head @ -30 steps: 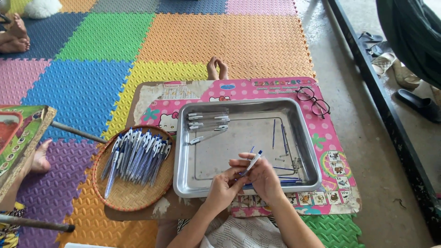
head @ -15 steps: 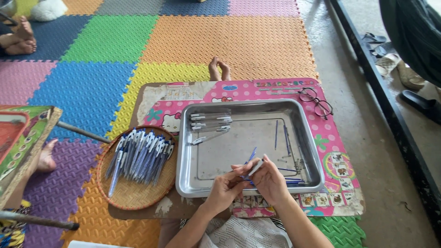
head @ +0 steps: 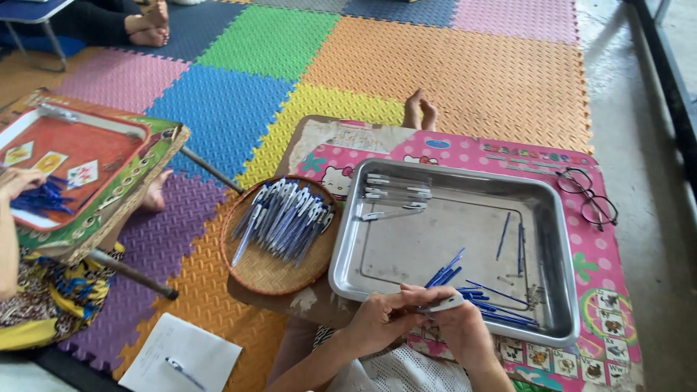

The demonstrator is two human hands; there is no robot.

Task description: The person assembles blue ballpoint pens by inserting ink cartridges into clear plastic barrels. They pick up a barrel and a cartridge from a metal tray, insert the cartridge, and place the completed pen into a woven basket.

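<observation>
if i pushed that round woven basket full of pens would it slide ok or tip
The woven basket looks shallow and wide, so it would probably slide rather than tip. It overhangs the edge of the low table, so a push outward might drop it. The pens lie loose and heaped, so they would likely roll or spill.

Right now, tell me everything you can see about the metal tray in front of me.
The metal tray is a shallow rectangular pan of dull, scuffed silvery steel with rounded corners and a raised rim. It lies flat on a pink patterned low table, beside a round woven basket of pens. Inside, assembled white pens lie at the far left corner, blue refills at the near side. Both hands work a pen at its near rim.
</observation>
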